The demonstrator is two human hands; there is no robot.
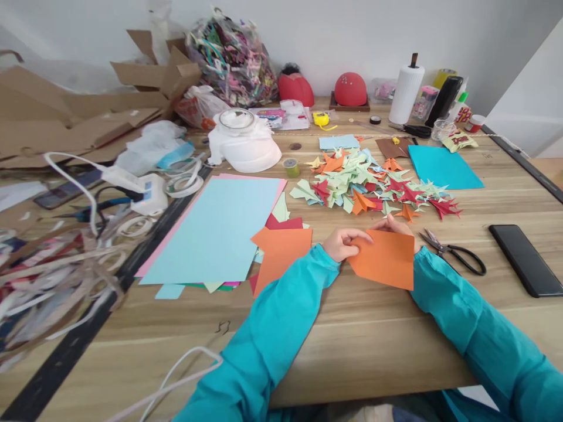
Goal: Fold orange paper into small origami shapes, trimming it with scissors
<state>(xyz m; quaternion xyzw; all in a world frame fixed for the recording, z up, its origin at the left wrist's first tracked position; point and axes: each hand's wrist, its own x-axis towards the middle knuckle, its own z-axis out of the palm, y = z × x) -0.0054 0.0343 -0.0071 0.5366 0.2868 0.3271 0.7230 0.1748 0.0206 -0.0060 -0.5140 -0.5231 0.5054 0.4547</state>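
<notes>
An orange piece of paper [385, 261] is held above the wooden table, its lower left corner cut at a slant. My left hand [342, 244] pinches its left edge, fingers over the front. My right hand [389, 224] is behind the sheet, supporting it from the back and right side; most of its fingers are hidden. Another orange paper [284, 252] lies left of my left hand, partly over red scraps. Just beyond my hands is a heap of folded paper planes and stars [356, 179] in pale green, red and orange. Black-handled scissors [460, 252] rest right of my right hand.
Light blue sheets [215, 228] are stacked at left. A black phone [525, 258] lies at right, a turquoise sheet [444, 167] behind. White cables and a power strip [149, 193] crowd the far left. A white cable [185, 375] runs by my left sleeve.
</notes>
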